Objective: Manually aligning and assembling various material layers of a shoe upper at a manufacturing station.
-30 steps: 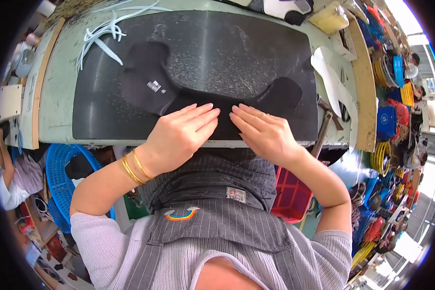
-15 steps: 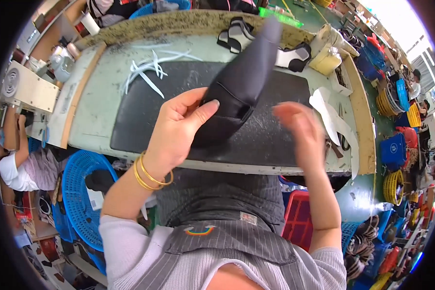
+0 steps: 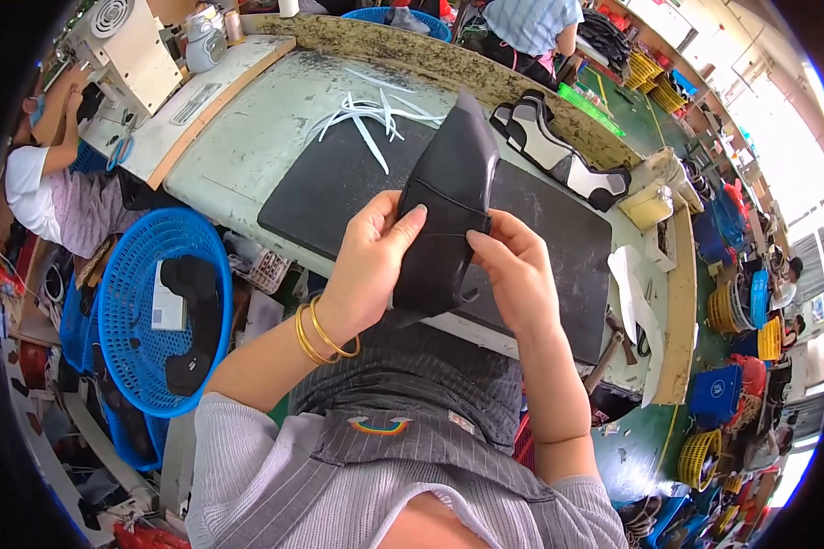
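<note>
sheen runs along the right edge of the black piece [image 3: 450, 169], which i see held up between both hands, over the near edge of the pale green table [image 3: 224, 183] and its dark mat [image 3: 554, 238]. it looks smooth and dark, with a seam crossing it near finger height and a fainter line lower down. its narrow end tilts away from the wearer, while the wider end hangs toward the striped apron [image 3: 412, 380].

on the left hand [image 3: 364, 261] i make out a narrow grip: the thumb presses the near face by the left edge, and the fingers pass behind, mostly hidden from me. the right hand [image 3: 519, 274] pinches the opposite edge close to the seam, thumb tip on the face, fingers curled; i cannot tell how far they reach behind.
</note>
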Available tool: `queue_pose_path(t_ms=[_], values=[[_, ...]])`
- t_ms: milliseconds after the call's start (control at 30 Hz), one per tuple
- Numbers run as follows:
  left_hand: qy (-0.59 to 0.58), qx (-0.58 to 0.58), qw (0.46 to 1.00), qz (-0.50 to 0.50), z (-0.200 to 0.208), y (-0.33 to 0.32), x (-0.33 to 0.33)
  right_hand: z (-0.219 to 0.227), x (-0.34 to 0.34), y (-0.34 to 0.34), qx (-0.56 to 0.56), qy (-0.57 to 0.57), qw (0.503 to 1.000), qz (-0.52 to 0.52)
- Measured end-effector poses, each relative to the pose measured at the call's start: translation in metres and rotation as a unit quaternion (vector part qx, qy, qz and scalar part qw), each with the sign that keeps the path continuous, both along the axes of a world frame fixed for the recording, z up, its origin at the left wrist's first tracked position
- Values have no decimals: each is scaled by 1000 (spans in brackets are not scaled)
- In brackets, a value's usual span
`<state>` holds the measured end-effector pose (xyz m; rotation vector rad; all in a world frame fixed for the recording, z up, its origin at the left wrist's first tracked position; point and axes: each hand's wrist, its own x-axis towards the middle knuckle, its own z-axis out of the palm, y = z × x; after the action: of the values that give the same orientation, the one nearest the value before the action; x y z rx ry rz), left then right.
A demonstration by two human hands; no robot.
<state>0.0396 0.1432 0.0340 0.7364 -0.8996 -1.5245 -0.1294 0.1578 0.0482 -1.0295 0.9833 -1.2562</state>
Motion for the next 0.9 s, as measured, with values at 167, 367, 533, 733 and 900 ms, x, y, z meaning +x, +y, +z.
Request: queue_pose_path(t_ms=[167, 367, 533, 733, 900], values=[[14, 7, 1000, 0, 16, -10, -10, -5, 2, 11, -27, 3, 1000, 1], [51, -26, 998, 34, 13, -13, -17, 7, 13, 17, -59, 12, 998, -28], [-20, -55, 997, 51, 35, -11, -23, -4, 4, 23, -160, 192, 966, -68], [6, 13, 999, -51, 34, -13, -22, 9, 6, 29, -66, -18, 998, 4], [62, 1, 996, -59, 33, -2, -34, 20, 0, 23, -105, 13, 994, -26]])
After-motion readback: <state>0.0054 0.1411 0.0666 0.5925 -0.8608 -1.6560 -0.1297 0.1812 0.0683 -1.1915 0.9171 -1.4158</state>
